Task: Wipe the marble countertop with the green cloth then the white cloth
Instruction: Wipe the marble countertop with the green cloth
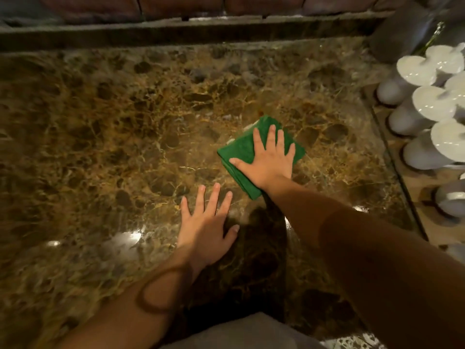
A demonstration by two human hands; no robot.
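No writing can be read anywhere. Closest to the person, a thin hair tie (157, 289) loops around the left wrist. The left hand (205, 229) is spread wide and flat on the marble countertop (113, 137), holding nothing. A little farther on, the right hand (268, 159) is flat with fingers spread, pressing down on the green cloth (241, 147). The cloth is folded into a soft, fuzzy square right of the middle. The shiny stone is brown with gold veins. On the right edge stand smooth white cups (425, 107), maybe stacked upside down; they look blurry.
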